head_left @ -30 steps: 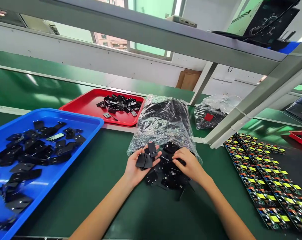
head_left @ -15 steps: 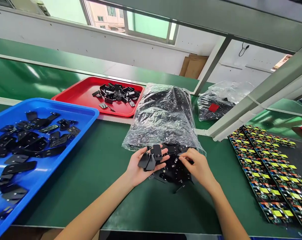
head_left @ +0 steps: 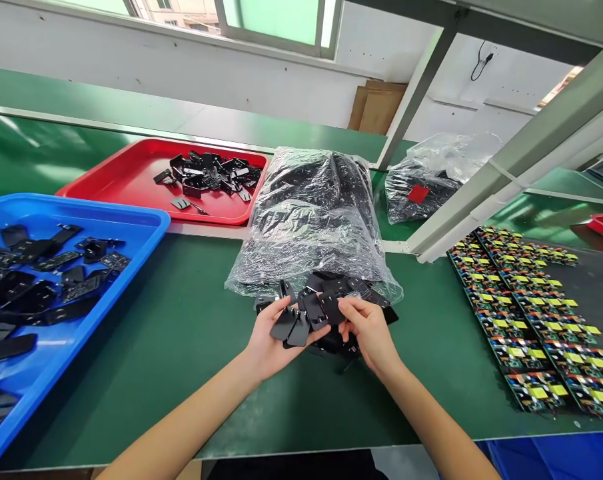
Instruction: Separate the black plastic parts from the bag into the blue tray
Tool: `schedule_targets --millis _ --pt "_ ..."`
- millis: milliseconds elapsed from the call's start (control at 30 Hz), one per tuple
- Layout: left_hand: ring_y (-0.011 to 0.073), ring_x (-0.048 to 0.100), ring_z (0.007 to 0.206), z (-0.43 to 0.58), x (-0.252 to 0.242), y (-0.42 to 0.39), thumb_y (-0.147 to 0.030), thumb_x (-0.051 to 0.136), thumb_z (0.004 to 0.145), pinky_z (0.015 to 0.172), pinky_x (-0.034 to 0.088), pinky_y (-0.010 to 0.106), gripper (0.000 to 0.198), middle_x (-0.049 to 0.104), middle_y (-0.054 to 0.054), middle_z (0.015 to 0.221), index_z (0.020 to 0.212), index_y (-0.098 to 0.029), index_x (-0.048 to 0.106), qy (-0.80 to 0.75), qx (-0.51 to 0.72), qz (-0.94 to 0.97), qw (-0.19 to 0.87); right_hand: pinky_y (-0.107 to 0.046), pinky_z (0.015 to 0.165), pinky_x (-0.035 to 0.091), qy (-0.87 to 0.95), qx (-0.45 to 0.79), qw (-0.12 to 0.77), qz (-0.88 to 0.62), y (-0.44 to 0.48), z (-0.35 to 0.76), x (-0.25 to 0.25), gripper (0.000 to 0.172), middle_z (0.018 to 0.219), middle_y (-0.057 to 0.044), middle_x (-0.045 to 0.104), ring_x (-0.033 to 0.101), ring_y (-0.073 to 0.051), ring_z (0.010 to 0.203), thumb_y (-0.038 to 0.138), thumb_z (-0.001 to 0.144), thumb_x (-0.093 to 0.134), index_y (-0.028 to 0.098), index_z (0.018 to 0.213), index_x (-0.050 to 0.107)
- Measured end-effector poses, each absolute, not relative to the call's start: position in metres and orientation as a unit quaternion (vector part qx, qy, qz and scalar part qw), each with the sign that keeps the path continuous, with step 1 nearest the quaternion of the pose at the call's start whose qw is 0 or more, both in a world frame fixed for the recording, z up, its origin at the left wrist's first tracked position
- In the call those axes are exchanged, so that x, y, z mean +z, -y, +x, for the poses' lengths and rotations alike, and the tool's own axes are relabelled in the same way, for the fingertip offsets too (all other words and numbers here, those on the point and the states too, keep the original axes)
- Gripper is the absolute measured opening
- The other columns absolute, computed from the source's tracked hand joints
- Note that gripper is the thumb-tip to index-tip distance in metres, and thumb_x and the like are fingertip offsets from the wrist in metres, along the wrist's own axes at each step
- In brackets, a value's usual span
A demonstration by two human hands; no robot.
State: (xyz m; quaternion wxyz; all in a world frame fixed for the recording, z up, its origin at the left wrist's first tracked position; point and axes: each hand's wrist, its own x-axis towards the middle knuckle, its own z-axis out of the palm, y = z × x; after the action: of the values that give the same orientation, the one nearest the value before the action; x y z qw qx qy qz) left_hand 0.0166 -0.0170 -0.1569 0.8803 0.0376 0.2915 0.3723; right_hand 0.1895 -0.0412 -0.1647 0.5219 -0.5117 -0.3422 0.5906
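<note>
My left hand (head_left: 267,343) lies palm up and grips a fanned stack of flat black plastic parts (head_left: 301,319). My right hand (head_left: 367,330) pinches another black part (head_left: 332,307) and holds it against that stack. Both hands hover over a small heap of the same black parts (head_left: 354,293) spilling from the mouth of a clear plastic bag (head_left: 314,213) on the green table (head_left: 191,333). The bag is full of black parts.
A blue tray (head_left: 131,230) holding black parts stands at the left, a red tray (head_left: 126,177) with more behind it. A second plastic bag (head_left: 431,183) lies at the back right. Rows of circuit boards (head_left: 531,313) cover the right. A metal shelf post (head_left: 486,187) slants overhead.
My right hand has lifted a black part from the heap and brought it left onto the stack in my left hand. The camera has tilted down.
</note>
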Motion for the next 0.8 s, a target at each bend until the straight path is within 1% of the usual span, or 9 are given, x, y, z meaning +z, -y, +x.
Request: schedule_targets --millis 100,200,300,400,467,533,700,800 --pt "0.0268 0.065 0.091 0.018 -0.156 0.016 -0.027 0.043 0.086 0.089 0.048 0.047 0.031 0.070 0.015 0.097 0.098 -0.009 0.064 -0.313 0.383 0.019 0.869 -0.022 0.039 0.035 0.344 0.587 0.529 -0.507 0.043 0.187 -0.167 0.032 0.053 0.001 0.054 0.043 -0.009 0.043 0.042 0.074 0.066 0.015 0.090 0.071" --pt "0.0272 0.065 0.090 0.019 -0.155 0.016 -0.027 0.043 0.086 0.089 0.049 0.048 0.030 0.071 0.015 0.093 0.097 -0.008 0.064 -0.315 0.393 0.011 0.864 -0.021 0.039 0.034 0.348 0.585 0.536 -0.500 0.044 0.184 -0.169 0.035 0.052 0.002 0.052 0.041 -0.008 0.043 0.043 0.077 0.062 0.015 0.097 0.070" --pt "0.0275 0.064 0.095 0.018 -0.155 0.016 -0.027 0.044 0.086 0.092 0.047 0.048 0.031 0.070 0.015 0.098 0.100 -0.008 0.064 -0.312 0.407 0.006 0.859 -0.020 0.040 0.034 0.351 0.578 0.542 -0.498 0.045 0.182 -0.171 0.037 0.053 0.003 0.051 0.041 -0.007 0.044 0.043 0.080 0.060 0.017 0.105 0.068" --pt "0.0274 0.062 0.102 0.017 -0.153 0.014 -0.027 0.045 0.086 0.095 0.045 0.047 0.033 0.068 0.015 0.106 0.108 -0.008 0.061 -0.315 0.418 0.007 0.852 -0.021 0.040 0.035 0.346 0.583 0.544 -0.495 0.046 0.180 -0.173 0.043 0.056 0.003 0.052 0.043 -0.008 0.046 0.043 0.080 0.060 0.018 0.114 0.064" --pt "0.0278 0.060 0.106 0.016 -0.153 0.013 -0.027 0.044 0.086 0.097 0.044 0.047 0.036 0.066 0.015 0.111 0.114 -0.008 0.059 -0.310 0.420 0.013 0.853 -0.021 0.041 0.035 0.351 0.587 0.539 -0.492 0.046 0.180 -0.174 0.045 0.058 0.003 0.052 0.044 -0.008 0.047 0.044 0.080 0.059 0.019 0.117 0.062" --pt "0.0286 0.058 0.109 0.016 -0.153 0.013 -0.027 0.044 0.086 0.097 0.043 0.048 0.037 0.064 0.016 0.114 0.114 -0.007 0.058 -0.302 0.419 0.016 0.856 -0.021 0.042 0.036 0.371 0.578 0.530 -0.496 0.047 0.180 -0.175 0.045 0.058 0.003 0.052 0.044 -0.008 0.048 0.044 0.082 0.056 0.019 0.119 0.060" --pt "0.0295 0.061 0.103 0.017 -0.155 0.015 -0.027 0.046 0.085 0.097 0.043 0.050 0.029 0.068 0.016 0.104 0.099 -0.009 0.063 -0.298 0.418 0.017 0.858 -0.023 0.048 0.040 0.482 0.485 0.473 -0.556 0.049 0.177 -0.176 0.049 0.061 0.003 0.050 0.044 -0.010 0.052 0.043 0.086 0.049 0.018 0.128 0.052" --pt "0.0298 0.061 0.103 0.017 -0.154 0.016 -0.027 0.046 0.085 0.098 0.042 0.051 0.028 0.069 0.015 0.101 0.098 -0.009 0.063 -0.287 0.414 0.011 0.864 -0.023 0.051 0.041 0.570 0.399 0.442 -0.566 0.047 0.180 -0.171 0.048 0.069 0.001 0.052 0.046 -0.010 0.057 0.041 0.089 0.043 0.020 0.132 0.047"
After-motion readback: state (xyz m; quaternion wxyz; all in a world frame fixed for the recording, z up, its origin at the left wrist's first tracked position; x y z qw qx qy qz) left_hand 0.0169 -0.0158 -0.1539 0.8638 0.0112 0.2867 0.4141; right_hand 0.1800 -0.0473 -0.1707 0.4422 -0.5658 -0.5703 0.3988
